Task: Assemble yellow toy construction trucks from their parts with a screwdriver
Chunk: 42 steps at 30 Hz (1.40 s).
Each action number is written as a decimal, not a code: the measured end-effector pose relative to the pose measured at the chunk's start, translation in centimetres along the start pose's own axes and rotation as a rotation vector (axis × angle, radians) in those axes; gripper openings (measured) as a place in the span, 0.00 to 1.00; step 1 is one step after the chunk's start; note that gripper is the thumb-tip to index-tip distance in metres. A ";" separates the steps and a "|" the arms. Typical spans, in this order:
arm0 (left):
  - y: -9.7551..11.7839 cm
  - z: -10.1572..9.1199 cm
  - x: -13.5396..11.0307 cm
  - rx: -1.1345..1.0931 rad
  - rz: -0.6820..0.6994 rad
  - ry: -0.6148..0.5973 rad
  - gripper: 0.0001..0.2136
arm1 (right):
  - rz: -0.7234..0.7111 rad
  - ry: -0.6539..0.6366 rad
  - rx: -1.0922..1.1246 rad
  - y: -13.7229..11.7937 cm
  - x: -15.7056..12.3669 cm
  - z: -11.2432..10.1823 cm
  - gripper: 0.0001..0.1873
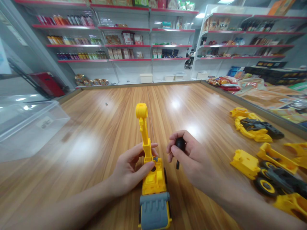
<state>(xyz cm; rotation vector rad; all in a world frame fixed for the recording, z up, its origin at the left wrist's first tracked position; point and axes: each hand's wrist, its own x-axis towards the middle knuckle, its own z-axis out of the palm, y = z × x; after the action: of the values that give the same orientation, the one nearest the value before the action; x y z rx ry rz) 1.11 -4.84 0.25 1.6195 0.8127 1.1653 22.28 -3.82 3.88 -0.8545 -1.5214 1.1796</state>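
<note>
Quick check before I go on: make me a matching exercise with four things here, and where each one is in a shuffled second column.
Things
1. Toy truck
2. Black tool
3. Clear bin
4. Yellow block

Places
A. At the picture's left edge
B. On the table, to the right, beside dark wheels
C. Gripped by the left hand
D. Held in the right hand

Right pairs: 1-C, 2-D, 3-A, 4-B
</note>
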 end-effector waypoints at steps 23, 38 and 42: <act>-0.1 0.1 0.0 -0.016 0.025 -0.068 0.19 | 0.145 0.021 0.317 -0.2 0.0 1.0 0.20; 0.1 0.4 0.2 -0.285 -0.150 -0.055 0.16 | -0.026 0.039 0.273 -0.1 -0.8 1.7 0.22; -0.2 0.2 0.4 -0.390 -0.278 -0.025 0.15 | -0.185 0.015 -0.157 -0.5 -1.0 1.1 0.08</act>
<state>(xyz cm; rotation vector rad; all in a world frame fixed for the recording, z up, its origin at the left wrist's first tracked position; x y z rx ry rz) 1.45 -4.48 0.20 1.1589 0.7156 1.0274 21.47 -5.22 4.03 -0.8038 -1.6592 0.9275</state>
